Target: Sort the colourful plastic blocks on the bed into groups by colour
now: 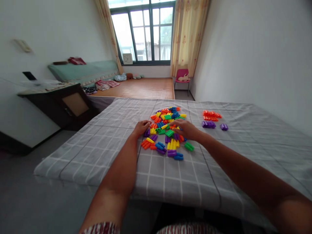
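Note:
A mixed pile of small ribbed plastic blocks [173, 144], in orange, yellow, green, blue and purple, lies on the grey checked cloth [112, 139]. At the pile's left edge is my left hand [142, 127], its fingers curled together beside a purple block [146, 133]; what they hold, if anything, is hidden. Over the right side of the pile reaches my right hand [184, 128], fingers stretched out and apart above green blocks [170, 133] and a yellow block [164, 126]. Whether its fingertips touch them I cannot tell.
To the right lie a group of orange blocks [211, 115], a purple group [208, 124] and a smaller purple piece [224, 127]. A dark cabinet [73, 100] stands at the left. Beyond the cloth are a wooden bed platform [148, 87] and a pink chair [182, 75].

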### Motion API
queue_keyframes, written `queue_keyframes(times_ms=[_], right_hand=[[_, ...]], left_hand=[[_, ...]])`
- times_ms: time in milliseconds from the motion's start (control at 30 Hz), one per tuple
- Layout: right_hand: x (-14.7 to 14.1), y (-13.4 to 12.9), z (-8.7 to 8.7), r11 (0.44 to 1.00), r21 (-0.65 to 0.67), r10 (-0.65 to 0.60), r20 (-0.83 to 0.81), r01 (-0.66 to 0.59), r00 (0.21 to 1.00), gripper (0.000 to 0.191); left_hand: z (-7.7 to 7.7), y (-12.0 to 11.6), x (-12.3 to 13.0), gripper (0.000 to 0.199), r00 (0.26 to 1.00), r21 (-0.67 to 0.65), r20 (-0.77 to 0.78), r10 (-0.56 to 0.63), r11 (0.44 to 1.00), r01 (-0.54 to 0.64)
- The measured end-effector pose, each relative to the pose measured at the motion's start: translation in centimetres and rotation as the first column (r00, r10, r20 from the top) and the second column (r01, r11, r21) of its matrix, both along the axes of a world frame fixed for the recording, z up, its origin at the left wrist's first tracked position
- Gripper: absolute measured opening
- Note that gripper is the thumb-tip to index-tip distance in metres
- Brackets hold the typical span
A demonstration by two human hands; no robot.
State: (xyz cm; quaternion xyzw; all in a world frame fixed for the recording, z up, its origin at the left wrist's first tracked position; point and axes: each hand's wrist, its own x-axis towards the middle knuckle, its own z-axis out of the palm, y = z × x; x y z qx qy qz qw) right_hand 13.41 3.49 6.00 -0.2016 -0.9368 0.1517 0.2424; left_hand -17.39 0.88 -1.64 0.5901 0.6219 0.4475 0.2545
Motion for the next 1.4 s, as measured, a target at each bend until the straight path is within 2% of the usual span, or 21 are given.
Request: queue_keyframes(times_ms=[33,100,233,367,500,600,667,733,800,867,967,1067,1167,1233,1333,1400], right_hand=[[-2.3,-0.9,0.1,0.996,0.024,0.085,0.052,-0.086,0.995,0.026],[-6.2,-2.2,0.0,0.984,0.065,0.157,0.137,-0.167,0.978,0.029],[-11.5,-2.7,-1.1,0.963,0.178,0.158,0.234,-0.202,0.959,0.034],[-13.8,-2.2,-2.0,0.962,0.201,0.122,0.294,-0.186,0.948,0.025],[-13.3,-2.3,-1.6,0.962,0.237,0.076,0.233,-0.132,0.969,0.016],[-10.6,-2.1,-0.7,0.987,0.156,0.02,0.077,-0.032,0.997,0.015],[-7.7,-1.2,-0.2,0.996,0.028,-0.081,-0.034,0.082,0.996,0.02],[-3.9,0.5,-0.2,0.976,-0.112,-0.196,-0.093,0.185,0.976,0.031],[0.6,2.8,-0.4,0.937,-0.241,-0.287,-0.116,0.254,0.951,0.042],[5.5,5.3,-1.0,0.874,-0.383,-0.38,-0.155,0.299,0.912,0.039],[12.7,8.3,-2.3,0.757,-0.553,-0.567,-0.289,0.349,0.772,0.038],[17.9,10.0,-3.9,0.644,-0.552,-0.751,-0.328,0.529,0.573,0.044],[20.4,10.6,-5.4,0.49,-0.506,-0.869,-0.223,0.71,0.441,0.043],[20.9,10.8,-6.0,0.437,-0.457,-0.897,-0.158,0.775,0.413,0.04],[20.9,10.9,-6.4,0.43,-0.362,-0.901,-0.114,0.827,0.419,0.035],[20.8,10.8,-6.5,0.395,-0.294,-0.917,-0.07,0.87,0.393,0.034]], left_hand=[[-0.1,0.1,-0.1,0.045,1.0,0.007,0.008,0.0,1.0,0.0],[-0.3,0.2,-0.2,0.045,1.0,0.017,0.03,0.0,1.0,0.0],[-0.4,0.3,-0.5,0.046,0.991,0.046,0.129,-0.038,0.998,0.033],[-0.2,0.2,-0.6,0.046,0.983,0.034,0.173,-0.063,0.998,0.058],[0.2,-0.1,-0.4,0.048,0.98,0.039,0.187,-0.062,0.998,0.056],[0.6,-0.3,-0.1,0.051,0.983,0.021,0.183,-0.018,1.0,0.015],[0.8,-0.4,0.0,0.054,0.983,-0.005,0.185,0.007,1.0,-0.006],[0.9,-0.5,0.1,0.057,0.983,-0.027,0.181,0.026,0.999,-0.021],[1.1,-0.5,0.1,0.059,0.986,-0.042,0.16,0.037,0.999,-0.031],[1.3,-0.5,0.0,0.061,0.99,-0.053,0.136,0.042,0.998,-0.035],[1.6,-0.5,0.0,0.064,0.995,-0.073,0.096,0.041,0.997,-0.034],[1.9,-0.7,0.2,0.067,0.996,-0.085,0.069,0.049,0.995,-0.043],[2.0,-0.7,0.3,0.07,0.996,-0.093,0.063,0.059,0.994,-0.053],[2.0,-0.7,0.2,0.07,0.996,-0.098,0.048,0.069,0.993,-0.064],[2.0,-0.7,0.2,0.069,0.997,-0.107,0.026,0.067,0.992,-0.064],[2.2,-0.7,0.2,0.067,0.998,-0.11,0.016,0.057,0.992,-0.055]])
